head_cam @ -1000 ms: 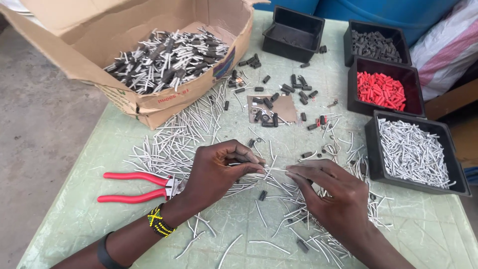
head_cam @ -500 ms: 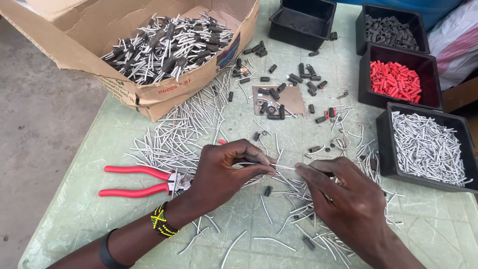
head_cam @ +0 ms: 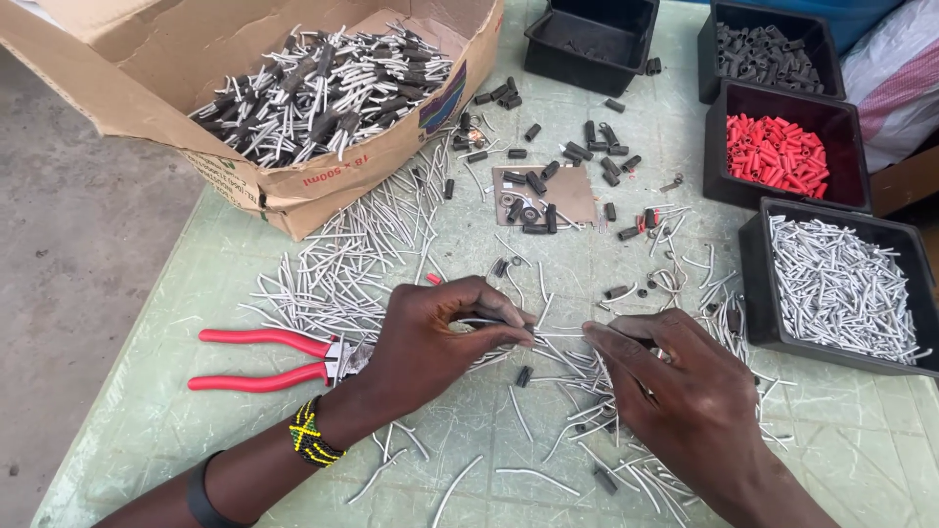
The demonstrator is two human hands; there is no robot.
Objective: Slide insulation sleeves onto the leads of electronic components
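At the far left of the pale green bench point(head_cam: 127, 430) lie red-handled pliers point(head_cam: 264, 359), their head hidden behind the left hand point(head_cam: 440, 337). Above them sits an open cardboard box point(head_cam: 293, 186) heaped with grey wire pieces capped in black sleeves point(head_cam: 323, 88). Loose bare grey wire pieces point(head_cam: 342, 274) spread across the bench from the box down to the hands. The left hand, with a yellow-and-black beaded bracelet point(head_cam: 311, 434) at the wrist, has its fingertips pinched together on one end of a thin grey wire point(head_cam: 559, 334). The right hand point(head_cam: 685, 401) pinches the other end, so the wire stretches level between the two hands, just above the scattered pieces. Beyond the hands, small black sleeves point(head_cam: 548, 176) lie scattered around a brown card scrap point(head_cam: 572, 191). At the right stand black trays: a nearly empty one point(head_cam: 548, 39) at the top, one of dark sleeves point(head_cam: 768, 54), one of red sleeves point(head_cam: 778, 152), and one of grey wire pieces point(head_cam: 841, 288).
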